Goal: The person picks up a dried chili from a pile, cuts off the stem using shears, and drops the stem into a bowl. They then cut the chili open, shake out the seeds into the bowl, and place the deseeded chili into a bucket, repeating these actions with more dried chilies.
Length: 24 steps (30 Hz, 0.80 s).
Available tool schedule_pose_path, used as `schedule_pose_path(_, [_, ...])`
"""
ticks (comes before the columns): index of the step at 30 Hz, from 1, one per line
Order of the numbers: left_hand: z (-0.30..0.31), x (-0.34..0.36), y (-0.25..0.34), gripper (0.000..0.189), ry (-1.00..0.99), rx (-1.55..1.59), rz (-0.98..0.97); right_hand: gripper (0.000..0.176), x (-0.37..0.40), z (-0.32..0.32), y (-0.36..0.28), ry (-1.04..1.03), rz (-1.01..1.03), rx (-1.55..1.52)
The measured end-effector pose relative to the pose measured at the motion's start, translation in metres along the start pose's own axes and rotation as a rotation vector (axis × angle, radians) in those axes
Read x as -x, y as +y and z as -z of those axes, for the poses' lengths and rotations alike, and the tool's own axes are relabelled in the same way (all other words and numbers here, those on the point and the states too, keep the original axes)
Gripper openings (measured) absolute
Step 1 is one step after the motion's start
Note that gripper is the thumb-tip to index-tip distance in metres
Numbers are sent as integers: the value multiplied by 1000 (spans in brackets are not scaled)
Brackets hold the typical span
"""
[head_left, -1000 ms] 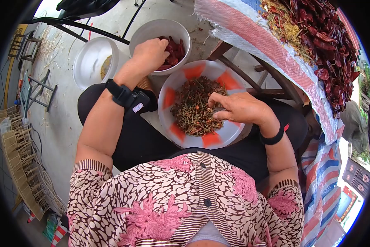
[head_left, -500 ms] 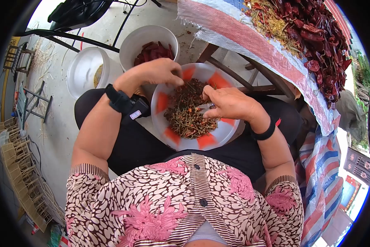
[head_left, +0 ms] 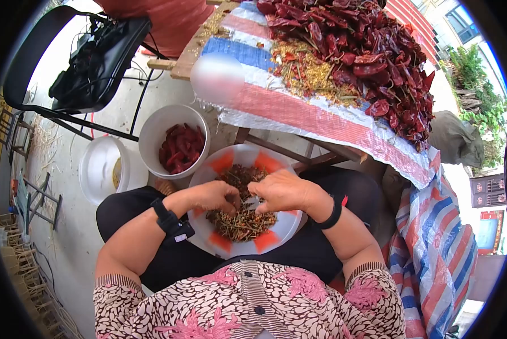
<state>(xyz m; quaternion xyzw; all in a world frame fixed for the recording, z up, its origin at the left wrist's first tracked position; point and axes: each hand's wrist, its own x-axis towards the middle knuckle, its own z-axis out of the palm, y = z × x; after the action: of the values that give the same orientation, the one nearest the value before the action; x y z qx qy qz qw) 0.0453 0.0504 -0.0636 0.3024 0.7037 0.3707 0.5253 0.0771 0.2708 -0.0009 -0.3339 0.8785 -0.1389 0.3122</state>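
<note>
A white basin with orange patches [head_left: 287, 226] rests in my lap, holding a heap of dry stems and small red bits [head_left: 243, 226]. On the left side of the heap is my left hand [head_left: 217, 198], its fingers curled down near the stems; what it holds, if anything, is too small to make out. Opposite it, my right hand [head_left: 282, 192] has thumb and fingers closed round a small shiny metal tool, only partly visible, above the heap. Beyond the basin stands a white bucket [head_left: 146, 141] with dark red chili pieces [head_left: 181, 148] inside.
A table with a striped sheet [head_left: 315, 121] bears piled dried chilies [head_left: 372, 62] and yellow seeds [head_left: 310, 70]. A white tub [head_left: 90, 169] is left of the bucket. A black chair [head_left: 95, 85] holds a dark bag. Part of a person in red [head_left: 169, 22] shows behind.
The view has tilted up, showing more of the table and the chair. My left hand has lowered from above the basin's far edge to the heap. My right hand stays over the heap.
</note>
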Motion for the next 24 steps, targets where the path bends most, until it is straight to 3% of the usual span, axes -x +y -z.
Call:
schedule_pose_path(4, [-13,-1,-5,36,-77,-263,-33,41,22,32,-1,-46,45,-108])
schedule_pose_path(6, [-17,0,3,39,-31,-466,-70,30,36,49,-3,289,24,-346])
schedule_pose_path(9, [-3,3,22,37,-130,-270,4,14,53,75,-3,839,-226,-611])
schedule_pose_path(11, [1,-3,20,35,-80,-309,-50,17,64,91,25,1058,-434,-375])
schedule_pose_path(12, [3,-4,20,35,-56,-329,-76,17,68,97,47,1109,-527,-110])
schedule_pose_path(13, [7,-4,23,34,-47,-338,-80,18,71,104,66,1148,-619,159])
schedule_pose_path(16, [14,-5,37,34,-32,-394,-98,23,75,129,89,1028,-900,291])
schedule_pose_path(23, [28,-6,61,37,-10,-430,-170,32,53,134,165,1140,-723,371])
schedule_pose_path(24, [27,-6,62,38,-3,-439,-160,33,52,139,159,1083,-783,357])
